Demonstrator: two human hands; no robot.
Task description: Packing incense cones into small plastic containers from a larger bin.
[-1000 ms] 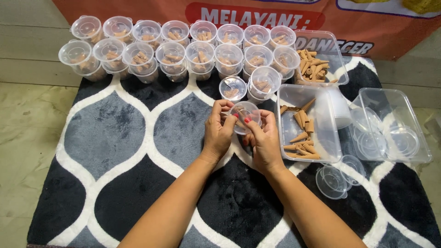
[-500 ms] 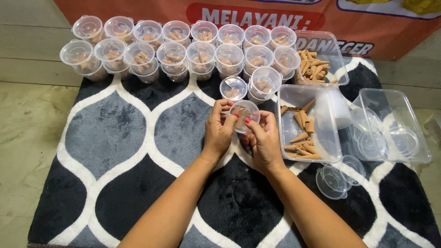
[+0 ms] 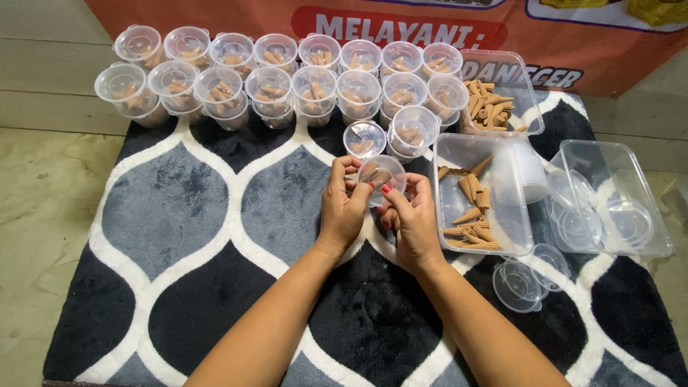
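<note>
Two hands, both mine, close around one small clear cup [image 3: 382, 174] at the middle of the rug [image 3: 179, 215]. My left hand [image 3: 342, 208] curls its fingers on the cup's left rim, and my right hand [image 3: 410, 218] pinches the right rim with the thumb on top. Brown cone-shaped pieces show inside the cup. At 12 o'clock from it stands another lidded cup [image 3: 364, 137], and beyond that two rows of filled cups [image 3: 287, 72]. At 3 o'clock lies a clear tray [image 3: 502, 215] with loose brown cones [image 3: 469, 208]. Farther right, a second tray [image 3: 616, 193] holds lids. At 4 o'clock an open empty cup [image 3: 522, 283] lies on the rug.
</note>
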